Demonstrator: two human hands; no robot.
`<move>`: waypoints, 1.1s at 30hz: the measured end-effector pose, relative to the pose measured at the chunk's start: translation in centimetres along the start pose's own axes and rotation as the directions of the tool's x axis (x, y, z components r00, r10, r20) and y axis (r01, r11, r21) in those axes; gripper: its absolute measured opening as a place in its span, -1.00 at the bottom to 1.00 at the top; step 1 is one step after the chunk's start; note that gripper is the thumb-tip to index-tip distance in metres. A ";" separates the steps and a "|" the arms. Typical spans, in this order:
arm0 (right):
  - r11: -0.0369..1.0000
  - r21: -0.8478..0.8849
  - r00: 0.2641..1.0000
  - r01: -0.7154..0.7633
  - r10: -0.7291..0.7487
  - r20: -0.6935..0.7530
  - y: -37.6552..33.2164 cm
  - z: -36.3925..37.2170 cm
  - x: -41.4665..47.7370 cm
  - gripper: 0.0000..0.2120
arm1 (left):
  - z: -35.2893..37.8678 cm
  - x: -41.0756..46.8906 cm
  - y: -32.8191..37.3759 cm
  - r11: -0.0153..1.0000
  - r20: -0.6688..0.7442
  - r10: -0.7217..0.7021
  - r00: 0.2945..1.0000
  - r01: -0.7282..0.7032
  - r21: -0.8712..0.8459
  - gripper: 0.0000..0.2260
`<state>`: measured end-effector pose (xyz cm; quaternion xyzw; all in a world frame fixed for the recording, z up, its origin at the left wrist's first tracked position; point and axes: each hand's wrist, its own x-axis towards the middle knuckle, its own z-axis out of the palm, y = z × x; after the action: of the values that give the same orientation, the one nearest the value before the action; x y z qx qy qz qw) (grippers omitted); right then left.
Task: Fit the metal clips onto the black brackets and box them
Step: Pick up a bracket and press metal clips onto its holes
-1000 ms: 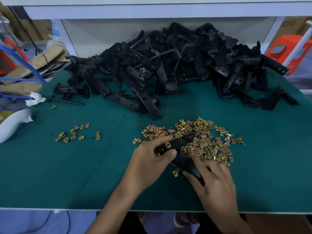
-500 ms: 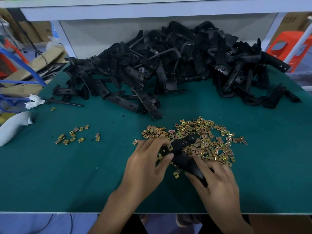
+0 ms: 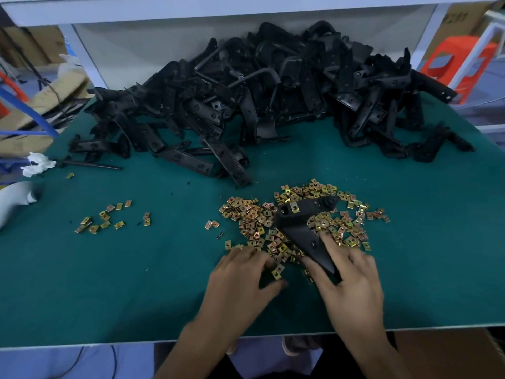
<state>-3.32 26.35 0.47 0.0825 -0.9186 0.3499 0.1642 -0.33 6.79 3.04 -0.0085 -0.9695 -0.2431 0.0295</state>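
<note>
In the lower centre of the frame, on a green bench (image 3: 136,283), two bare hands work over a loose scatter of small brass-coloured metal clips (image 3: 254,217). The right hand (image 3: 352,277) grips the near, narrow end of a black bracket (image 3: 303,231), with the thumb curled round one side and the fingers along the other. The bracket lies on top of the clips and angles up and away toward the middle of the frame. One fitted clip (image 3: 294,207) sits on its wide far end.

The left hand (image 3: 240,277) hovers just left of the bracket, fingers bent down at the near edge of the scatter. It is blurred, so I cannot tell whether it pinches a clip or holds nothing.

Across the upper middle of the frame a large heap of brackets (image 3: 259,105) sprawls against the back of the bench. A smaller cluster of clips (image 3: 106,218) lies well apart at the left. At the left edge is a crumpled white rag (image 3: 37,164), and an orange stool (image 3: 453,61) shows in the upper right.
</note>
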 end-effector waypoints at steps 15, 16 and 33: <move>0.988 -0.082 0.991 0.130 -0.129 0.027 -0.4 0.0 -0.2 -0.51 | -3.2 2.4 -2.0 0.824 -0.197 -0.314 0.929 0.164 -0.542 -0.84; 0.982 -0.105 0.987 0.158 -0.155 0.033 -0.3 0.1 -0.3 -0.54 | -3.9 2.7 -2.1 0.793 -0.208 -0.321 0.924 0.142 -0.592 -0.82; 0.928 -0.180 0.945 0.325 -0.313 0.096 -0.1 0.4 -0.4 -0.51 | -5.3 4.3 0.7 0.692 -0.023 -0.149 0.989 0.088 -0.716 -0.75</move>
<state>-3.07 26.01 0.11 0.2258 -0.9274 0.2249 0.1960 -4.27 4.89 8.30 0.0526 -0.7964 -0.6007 0.0464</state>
